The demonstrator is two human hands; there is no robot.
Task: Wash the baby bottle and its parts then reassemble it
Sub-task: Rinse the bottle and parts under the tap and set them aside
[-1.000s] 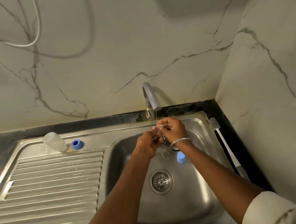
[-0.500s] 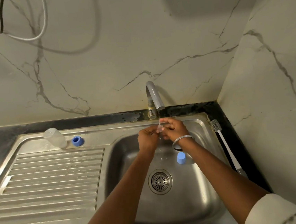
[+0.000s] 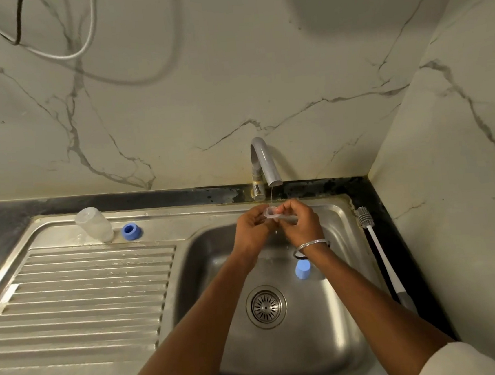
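Nothing can be read here — no lettering, brand, number or sign shows on the clear bottle, the blue ring beside it, the blue cap in the sink, the clear teat, the brush or the tap. Any marks on the bottle are too faint to tell.

Veined marble walls meet a black counter with steel sink.

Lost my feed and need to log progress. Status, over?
Both busy: left hand and right hand pinch clear nipple under tap stream. On drainboard: bottle, blue ring; blue cap in basin. Nothing in the way.
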